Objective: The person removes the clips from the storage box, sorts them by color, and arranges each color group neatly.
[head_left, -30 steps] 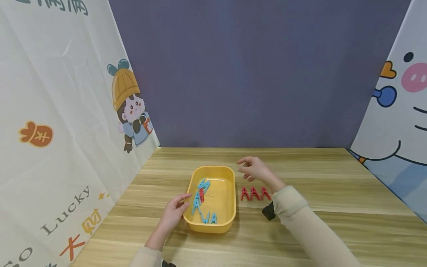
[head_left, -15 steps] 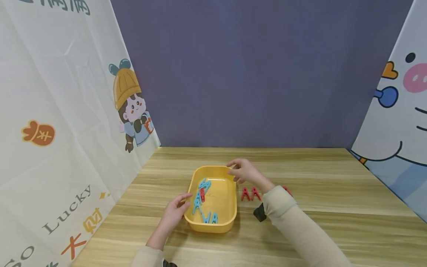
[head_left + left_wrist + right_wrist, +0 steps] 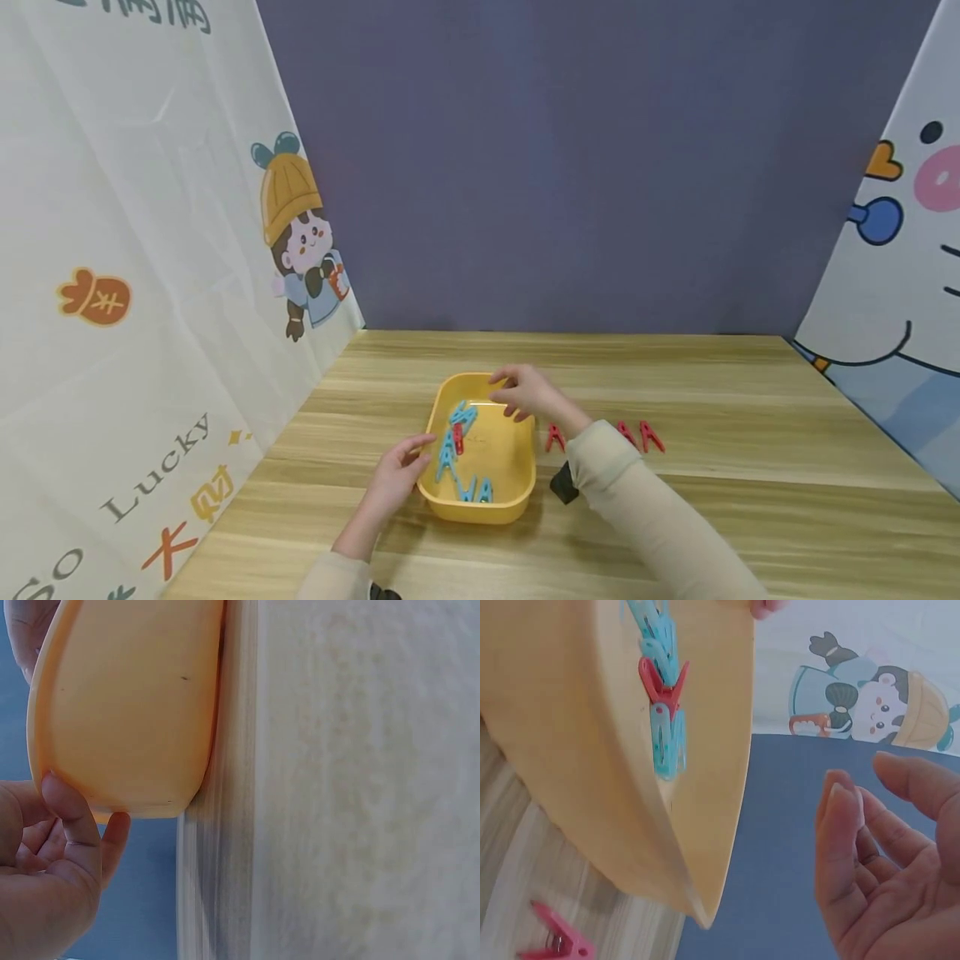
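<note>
My left hand [image 3: 396, 473] holds the left rim of a yellow plastic basin [image 3: 480, 512]; in the left wrist view its fingers [image 3: 71, 810] lie against the basin's wall. Inside lie several light blue clothespins [image 3: 447, 454], mostly along the left side, and a red clothespin [image 3: 458, 438] among them. Over the basin's far right corner hovers my right hand [image 3: 528, 392]. The right wrist view shows its fingers [image 3: 840, 825] loosely bent, thumb apart, with nothing between them. Right of the basin, red clothespins [image 3: 649, 437] stand in a row on the table, partly covered by the sleeve.
The wood-grain table [image 3: 720, 400] runs back to a dark blue-grey panel [image 3: 570, 167]. A white printed sheet [image 3: 180, 250] borders the left side and another printed sheet [image 3: 877, 292] the right. A red clothespin [image 3: 559, 937] lies close beside the basin's outer wall.
My right hand has moved left, from beside the basin to over its far right corner. Its sleeve now uncovers red clothespins at the right. The left hand stays at the rim.
</note>
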### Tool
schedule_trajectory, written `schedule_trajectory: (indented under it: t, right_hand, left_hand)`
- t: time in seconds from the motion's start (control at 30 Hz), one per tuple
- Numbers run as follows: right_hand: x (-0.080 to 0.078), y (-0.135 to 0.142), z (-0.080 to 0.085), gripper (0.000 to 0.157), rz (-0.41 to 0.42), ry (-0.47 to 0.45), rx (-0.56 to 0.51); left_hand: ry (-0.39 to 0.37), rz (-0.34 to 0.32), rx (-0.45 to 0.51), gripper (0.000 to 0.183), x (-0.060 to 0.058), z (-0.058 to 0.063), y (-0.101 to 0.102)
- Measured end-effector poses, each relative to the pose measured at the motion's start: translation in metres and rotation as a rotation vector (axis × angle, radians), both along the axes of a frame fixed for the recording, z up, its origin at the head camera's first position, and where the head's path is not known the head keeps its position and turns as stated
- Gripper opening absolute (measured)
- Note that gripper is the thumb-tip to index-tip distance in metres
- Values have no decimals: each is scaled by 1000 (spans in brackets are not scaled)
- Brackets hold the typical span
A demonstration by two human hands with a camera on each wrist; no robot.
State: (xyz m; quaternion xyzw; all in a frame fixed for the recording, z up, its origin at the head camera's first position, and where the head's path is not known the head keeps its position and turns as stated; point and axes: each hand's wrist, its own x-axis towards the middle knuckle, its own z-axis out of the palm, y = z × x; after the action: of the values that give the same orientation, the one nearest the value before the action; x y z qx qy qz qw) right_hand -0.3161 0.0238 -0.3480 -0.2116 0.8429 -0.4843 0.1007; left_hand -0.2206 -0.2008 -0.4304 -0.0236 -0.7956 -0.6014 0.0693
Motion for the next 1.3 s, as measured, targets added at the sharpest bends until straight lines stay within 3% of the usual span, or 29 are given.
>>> schedule_trajectory:
  t: [0.5, 0.73, 1.3]
  right_hand:
    - [1, -30, -4, 27, 40, 5, 38]
    - [0, -41, -8, 32, 67, -53, 53]
    - [-6, -60, -19, 27, 39, -160, 59]
  left_hand:
    - [-20, -8, 11, 30, -3, -2, -2]
    - [-23, -27, 23, 31, -3, -2, -2]
    - [-4, -54, 44, 32, -1, -2, -1]
